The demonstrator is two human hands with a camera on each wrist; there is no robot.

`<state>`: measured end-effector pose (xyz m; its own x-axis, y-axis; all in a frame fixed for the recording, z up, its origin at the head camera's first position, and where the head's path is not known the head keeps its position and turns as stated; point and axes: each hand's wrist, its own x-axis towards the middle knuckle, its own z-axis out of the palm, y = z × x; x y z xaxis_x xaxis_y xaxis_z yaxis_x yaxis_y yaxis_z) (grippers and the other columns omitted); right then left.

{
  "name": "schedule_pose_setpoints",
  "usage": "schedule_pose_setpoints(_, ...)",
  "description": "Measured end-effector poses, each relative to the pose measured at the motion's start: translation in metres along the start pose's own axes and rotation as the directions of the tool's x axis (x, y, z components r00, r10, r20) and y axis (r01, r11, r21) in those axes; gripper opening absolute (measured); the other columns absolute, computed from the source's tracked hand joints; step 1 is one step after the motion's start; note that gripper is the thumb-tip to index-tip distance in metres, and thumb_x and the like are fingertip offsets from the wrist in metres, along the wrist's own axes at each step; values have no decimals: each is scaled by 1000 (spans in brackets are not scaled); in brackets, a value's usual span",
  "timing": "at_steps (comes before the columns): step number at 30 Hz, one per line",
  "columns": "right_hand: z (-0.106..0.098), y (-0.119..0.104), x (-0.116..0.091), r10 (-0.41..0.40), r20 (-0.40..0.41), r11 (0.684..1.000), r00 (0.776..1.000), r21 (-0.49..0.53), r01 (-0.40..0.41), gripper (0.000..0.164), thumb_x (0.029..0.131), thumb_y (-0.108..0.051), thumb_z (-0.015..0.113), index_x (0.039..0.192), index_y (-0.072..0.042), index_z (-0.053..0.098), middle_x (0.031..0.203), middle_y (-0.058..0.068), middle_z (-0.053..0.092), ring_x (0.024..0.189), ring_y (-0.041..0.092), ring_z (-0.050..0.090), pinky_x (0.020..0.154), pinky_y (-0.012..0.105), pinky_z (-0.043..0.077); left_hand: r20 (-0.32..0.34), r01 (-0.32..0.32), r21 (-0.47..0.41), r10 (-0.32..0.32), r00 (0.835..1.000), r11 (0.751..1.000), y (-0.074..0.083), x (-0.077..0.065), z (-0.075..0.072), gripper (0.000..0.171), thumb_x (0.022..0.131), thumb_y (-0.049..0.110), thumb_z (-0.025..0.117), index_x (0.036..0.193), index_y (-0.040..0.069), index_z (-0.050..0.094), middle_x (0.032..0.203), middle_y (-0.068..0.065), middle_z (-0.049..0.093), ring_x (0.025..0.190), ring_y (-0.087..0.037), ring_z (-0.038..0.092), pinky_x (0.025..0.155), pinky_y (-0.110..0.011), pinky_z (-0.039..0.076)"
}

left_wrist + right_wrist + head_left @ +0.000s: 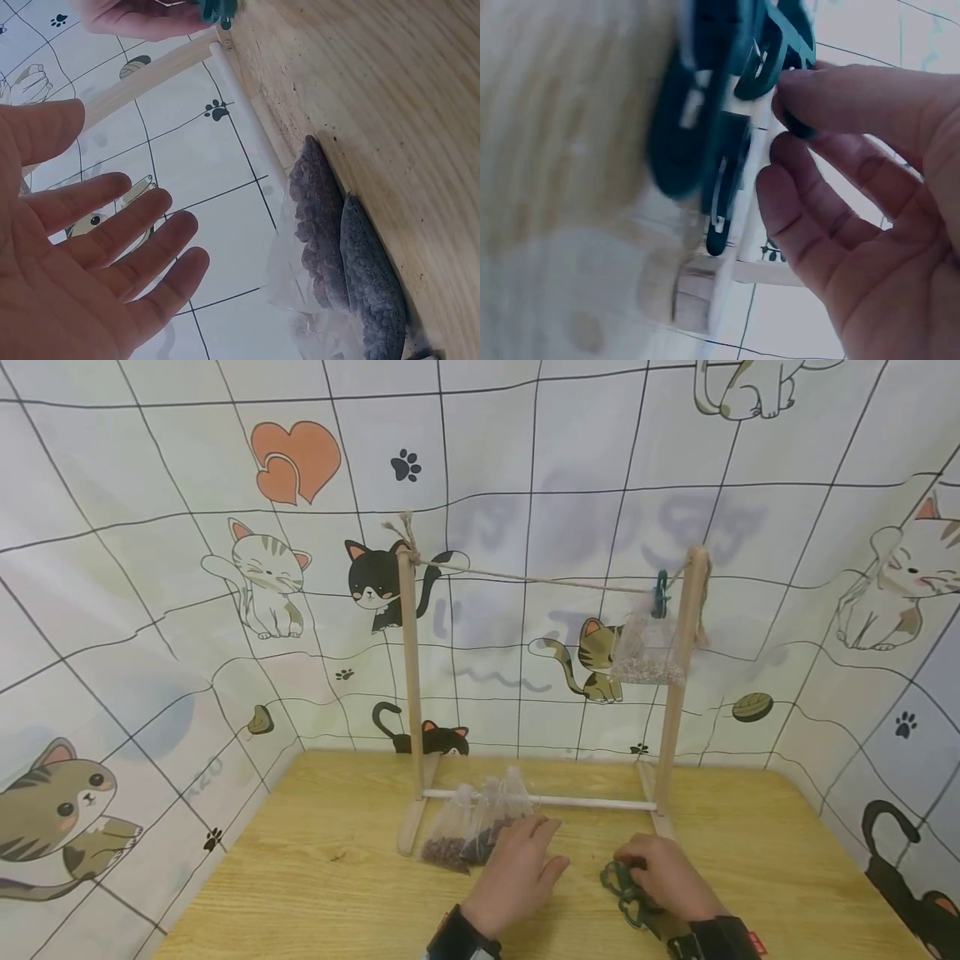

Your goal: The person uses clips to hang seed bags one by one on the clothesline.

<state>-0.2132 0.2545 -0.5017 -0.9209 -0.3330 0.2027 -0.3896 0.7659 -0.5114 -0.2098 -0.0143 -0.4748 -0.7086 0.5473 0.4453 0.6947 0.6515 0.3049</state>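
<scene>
In the head view my left hand [521,870] is spread in front of several small sheer bags with dark contents [447,850] on the table. Its palm and straight fingers hold nothing in the left wrist view, where a bag of reddish-brown bits [319,232] and a darker bag [371,281] lie beyond it. My right hand [669,872] is low at the table's front right, beside a small group of dark green clothespins [633,910]. Thumb and fingertips pinch one green clothespin [799,124] in the right wrist view, with others close by.
Behind the hands stands a wooden frame [411,677] with a twine line [532,580] and a white bottom bar [592,802]. A sheer bag of pale bits [647,664] hangs at the line's right end from a green clothespin [660,593]. Cat-printed sheeting [487,443] surrounds the table.
</scene>
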Motion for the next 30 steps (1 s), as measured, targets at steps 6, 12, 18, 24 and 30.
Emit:
schedule_pose_setpoints(6, -9, -10, -1, 101, -80, 988, 992, 122, -91, 21, 86, 3, 77, 104, -7, 79, 98, 1, 74, 86, 14, 69, 72, 26, 57, 14, 27, -24, -27, 1000, 999, 0, 2, -4, 46, 102, 26, 65, 140, 0, 58, 131, -13, 64, 121, -27, 61, 103, -45, 50)
schedule_pose_setpoints(12, -24, -37, 3, 35, -228, 976, 973, 215, 15, 24, 85, 0, 81, 108, -6, 79, 99, 4, 77, 82, 5, 68, 65, 25, 56, 57, 116, -180, -108, 993, 977, 1, 9, -9, 44, 105, 30, 62, 140, 4, 60, 126, -12, 66, 98, -14, 64, 86, -32, 55)
schedule_pose_setpoints(18, -27, -60, 6, -96, -318, 957, 943, 232, 176, 25, 83, 1, 82, 106, -10, 80, 95, 0, 77, 79, 0, 65, 60, 26, 53, 60, 175, -399, -164, 985, 900, 3, 19, -12, 33, 106, 28, 60, 130, 7, 68, 112, -7, 73, 86, -4, 64, 73, -21, 53)
schedule_pose_setpoints(24, -24, -67, 6, -119, -313, 939, 942, 274, 210, 24, 83, 1, 82, 104, -9, 80, 97, 3, 77, 83, 1, 68, 63, 26, 55, -30, 103, -518, -139, 990, 849, 3, 20, -12, 17, 103, 17, 64, 107, 7, 77, 100, -4, 77, 83, -2, 65, 73, -19, 53)
schedule_pose_setpoints(30, -25, -68, 8, -164, -316, 929, 934, 270, 254, 23, 85, -1, 81, 107, -10, 79, 100, 2, 76, 86, 2, 67, 65, 26, 56, 13, 163, -634, -201, 980, 756, 1, 19, -13, 15, 101, 16, 68, 100, 5, 79, 94, -6, 78, 81, -4, 68, 75, -23, 56)
